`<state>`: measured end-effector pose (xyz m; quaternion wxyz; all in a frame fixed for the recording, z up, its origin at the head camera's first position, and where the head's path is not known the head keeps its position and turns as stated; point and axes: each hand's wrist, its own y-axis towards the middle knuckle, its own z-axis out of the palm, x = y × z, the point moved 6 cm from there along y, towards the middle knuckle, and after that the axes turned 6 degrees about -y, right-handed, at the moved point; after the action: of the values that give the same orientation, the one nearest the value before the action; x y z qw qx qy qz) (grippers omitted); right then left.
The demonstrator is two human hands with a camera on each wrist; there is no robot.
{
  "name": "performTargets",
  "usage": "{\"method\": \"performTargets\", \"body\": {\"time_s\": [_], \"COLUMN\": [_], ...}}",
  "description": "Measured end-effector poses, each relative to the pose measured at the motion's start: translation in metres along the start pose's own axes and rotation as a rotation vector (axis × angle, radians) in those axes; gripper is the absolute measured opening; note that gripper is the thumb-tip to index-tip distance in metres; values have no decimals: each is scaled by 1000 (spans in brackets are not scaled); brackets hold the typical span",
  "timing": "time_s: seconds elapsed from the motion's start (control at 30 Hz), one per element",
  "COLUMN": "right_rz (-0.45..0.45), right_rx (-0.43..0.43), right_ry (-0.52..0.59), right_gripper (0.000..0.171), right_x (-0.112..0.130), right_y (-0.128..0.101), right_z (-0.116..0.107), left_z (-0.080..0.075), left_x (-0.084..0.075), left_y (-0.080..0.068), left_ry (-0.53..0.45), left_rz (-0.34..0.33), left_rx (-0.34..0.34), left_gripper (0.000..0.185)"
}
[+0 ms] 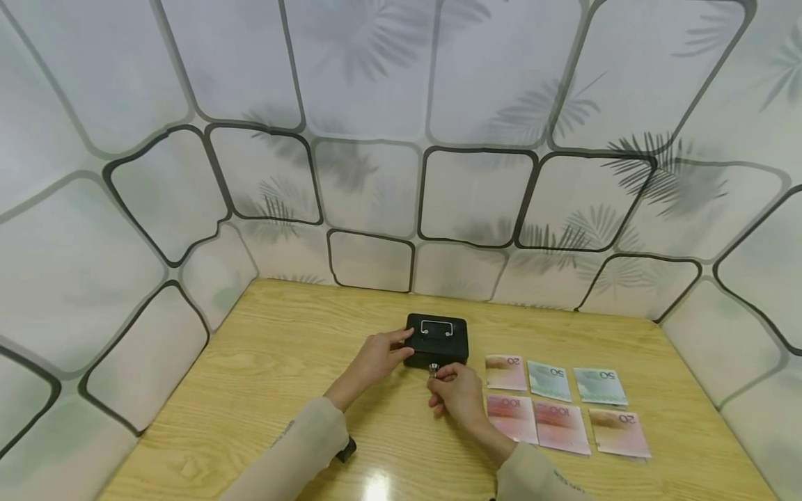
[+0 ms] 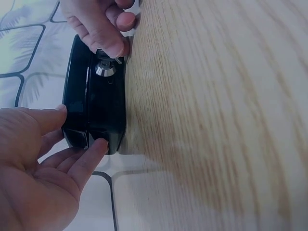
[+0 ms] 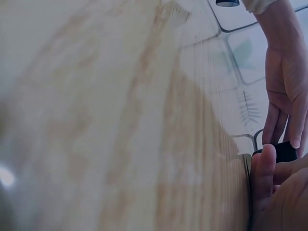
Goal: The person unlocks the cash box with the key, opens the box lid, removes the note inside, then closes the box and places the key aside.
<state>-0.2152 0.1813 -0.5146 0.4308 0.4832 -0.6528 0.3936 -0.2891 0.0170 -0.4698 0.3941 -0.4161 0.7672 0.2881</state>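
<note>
Two forearms in pale sleeves reach forward over a light wooden surface [image 1: 263, 362] and converge on a small black cash box [image 1: 436, 339] lying closed and flat directly ahead of the hands. The left hand [image 1: 376, 356] comes in from the left, wrist straight; its fingers are nearly straight and pressed against the box's left end, with the thumb on the lower front corner and the fingertips [image 2: 60, 109] on the lid edge, as the left wrist view shows. The right hand [image 1: 456, 391] approaches from the near side, knuckles up; its thumb and forefinger are curled and pinched together on a small silver key [image 2: 107, 57] seated in the lock [image 2: 105, 70] at the middle of the box's front wall. The box's long axis runs left to right, across the line of the forearms; its lock face points back toward the person and its lid faces up, carrying a metal handle [image 1: 436, 327] folded flat. The key shaft points into the front wall, away from the person. To the right of the right hand, six banknotes [image 1: 551, 381] lie flat in two rows of three, apart from the box and untouched by either hand. The right wrist view is blurred and shows only the right palm's edge beside the box corner and the left hand's fingers beyond it. A dark object [image 1: 346, 450] lies under the left forearm; what it is cannot be told.
</note>
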Motion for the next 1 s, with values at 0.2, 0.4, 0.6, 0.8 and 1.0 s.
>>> {"method": "performTargets", "body": {"time_s": [0.2,0.4,0.6,0.8,1.0], "right_rz": [19,32,45,81,120], "right_rx": [7,42,79,77,87], "right_ry": [71,182,312,383,392], "right_gripper": [17,16,19,19,21], "right_x": [0,1,-4,-9,-9], "right_y": [-1,1,2,3,5], "right_z": [0,-2,0,0,-1], "left_z": [0,0,1,1,1], "left_x": [0,1,1,1,0], "left_y": [1,1,1,1,2], "left_ry": [-2,6,3,-4,2], "left_rz": [-11,-2,-15,-16,-28], "left_rx": [0,2,2,-2,9], "left_gripper": [46,46,46,46,47]}}
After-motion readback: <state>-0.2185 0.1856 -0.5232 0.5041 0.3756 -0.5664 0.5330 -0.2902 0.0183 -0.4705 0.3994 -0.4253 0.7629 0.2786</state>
